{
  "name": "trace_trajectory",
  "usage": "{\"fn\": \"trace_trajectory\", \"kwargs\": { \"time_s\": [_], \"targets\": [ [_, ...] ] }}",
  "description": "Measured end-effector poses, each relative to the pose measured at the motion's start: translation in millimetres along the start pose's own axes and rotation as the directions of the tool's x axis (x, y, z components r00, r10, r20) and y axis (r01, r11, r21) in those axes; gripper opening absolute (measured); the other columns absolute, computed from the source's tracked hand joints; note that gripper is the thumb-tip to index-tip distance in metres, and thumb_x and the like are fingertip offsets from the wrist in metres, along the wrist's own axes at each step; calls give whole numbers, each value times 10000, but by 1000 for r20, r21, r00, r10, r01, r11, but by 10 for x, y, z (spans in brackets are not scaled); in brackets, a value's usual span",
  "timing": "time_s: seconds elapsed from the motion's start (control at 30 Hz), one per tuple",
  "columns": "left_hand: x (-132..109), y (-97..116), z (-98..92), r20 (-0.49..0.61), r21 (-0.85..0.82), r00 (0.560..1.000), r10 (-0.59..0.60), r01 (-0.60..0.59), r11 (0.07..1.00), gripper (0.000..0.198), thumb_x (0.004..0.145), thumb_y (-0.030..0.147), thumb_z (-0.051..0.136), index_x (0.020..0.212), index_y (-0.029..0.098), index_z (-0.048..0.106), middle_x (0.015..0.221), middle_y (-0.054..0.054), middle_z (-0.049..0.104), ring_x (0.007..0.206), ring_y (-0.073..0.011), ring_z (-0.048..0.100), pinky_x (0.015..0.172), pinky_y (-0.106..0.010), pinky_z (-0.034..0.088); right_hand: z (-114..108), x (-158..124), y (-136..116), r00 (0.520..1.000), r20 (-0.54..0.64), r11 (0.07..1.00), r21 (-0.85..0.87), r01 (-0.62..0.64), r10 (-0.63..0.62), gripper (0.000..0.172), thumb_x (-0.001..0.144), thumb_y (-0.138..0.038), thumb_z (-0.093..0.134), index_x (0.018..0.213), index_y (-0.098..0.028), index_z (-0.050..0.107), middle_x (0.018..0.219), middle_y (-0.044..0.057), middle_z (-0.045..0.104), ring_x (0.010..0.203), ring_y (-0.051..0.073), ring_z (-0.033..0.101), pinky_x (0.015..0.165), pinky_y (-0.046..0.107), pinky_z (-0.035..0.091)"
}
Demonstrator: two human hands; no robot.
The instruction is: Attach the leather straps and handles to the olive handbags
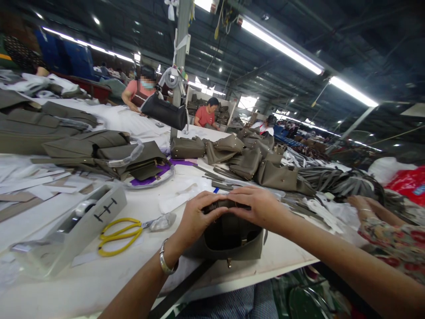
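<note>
A small olive-grey leather handbag [232, 246] stands open at the table's front edge. My left hand [195, 219] grips its near-left rim, fingers curled over the top, a silver bangle on the wrist. My right hand [257, 206] lies over the bag's top edge with fingers pressed down on it. The dark inside of the bag shows between both hands.
Yellow-handled scissors [116, 235] and a grey box [71, 230] lie left of the bag on the white table [99, 279]. Piles of olive bags [252, 161] and straps [335, 179] fill the back. A co-worker's arm in a floral sleeve [388, 237] rests at right. Other people work further back.
</note>
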State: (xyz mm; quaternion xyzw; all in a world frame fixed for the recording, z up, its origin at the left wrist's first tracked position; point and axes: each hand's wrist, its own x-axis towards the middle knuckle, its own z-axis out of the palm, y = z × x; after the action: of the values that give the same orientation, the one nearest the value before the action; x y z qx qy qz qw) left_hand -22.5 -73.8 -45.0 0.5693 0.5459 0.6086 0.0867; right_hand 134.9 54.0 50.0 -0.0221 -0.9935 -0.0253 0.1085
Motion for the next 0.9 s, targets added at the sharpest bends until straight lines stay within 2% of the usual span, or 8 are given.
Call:
{"fn": "trace_trajectory", "kwargs": {
  "time_s": [0.2, 0.27, 0.37, 0.47, 0.63, 0.9],
  "targets": [
    [24, 12, 8, -85, 30, 995, 58, -55, 998, 112, 867, 294, 685, 928, 211, 729, 1021, -55, 660, 1009, -195, 611, 922, -311, 479, -17, -5, -15, 998, 33, 999, -7, -51, 51, 268, 909, -378, 624, 1106, -215, 702, 1109, 72, 725, 1023, 239, 662, 933, 372, 500],
    [26, 15, 5, -81, 38, 994, 67, -64, 997, 84, 878, 274, 671, 879, 200, 711, 999, -51, 657, 997, -189, 610, 912, -305, 480, -18, -2, -19, 994, 56, 996, 13, -92, 91, 245, 891, -374, 647, 1076, -222, 701, 1064, 62, 726, 982, 229, 669, 894, 350, 507],
    [32, 32, -13, 3, 75, 998, 69, -69, 995, 162, 865, 275, 689, 1017, 220, 695, 1059, -46, 666, 1036, -197, 607, 933, -315, 479, -15, -1, -27, 985, 42, 985, 38, -168, 166, 225, 862, -349, 681, 1051, -228, 692, 1023, 50, 716, 942, 219, 667, 841, 325, 511],
    [47, 56, -32, 35, 107, 997, 69, -73, 992, 250, 869, 293, 683, 1113, 237, 678, 1105, -42, 668, 1052, -201, 613, 950, -318, 481, -16, 5, -42, 986, -4, 985, 37, -168, 169, 220, 867, -326, 675, 1063, -227, 680, 1053, 55, 706, 979, 226, 652, 869, 332, 495],
    [53, 58, -36, 11, 145, 998, 69, -70, 987, 209, 892, 326, 650, 1072, 225, 680, 1077, -46, 672, 1030, -208, 624, 933, -325, 492, -18, 12, -52, 989, -4, 988, 22, -151, 151, 244, 885, -358, 655, 1087, -222, 671, 1076, 60, 705, 1001, 237, 646, 890, 347, 485],
    [-56, -60, -133, 3, 178, 998, 70, -69, 982, 171, 889, 301, 657, 1045, 242, 696, 1051, -31, 692, 1010, -189, 635, 917, -296, 495, -51, -54, -11, 962, 110, 968, -53, -245, 250, 236, 836, -369, 696, 1039, -250, 693, 1017, 55, 728, 962, 282, 666, 827, 389, 496]
  ]
}}
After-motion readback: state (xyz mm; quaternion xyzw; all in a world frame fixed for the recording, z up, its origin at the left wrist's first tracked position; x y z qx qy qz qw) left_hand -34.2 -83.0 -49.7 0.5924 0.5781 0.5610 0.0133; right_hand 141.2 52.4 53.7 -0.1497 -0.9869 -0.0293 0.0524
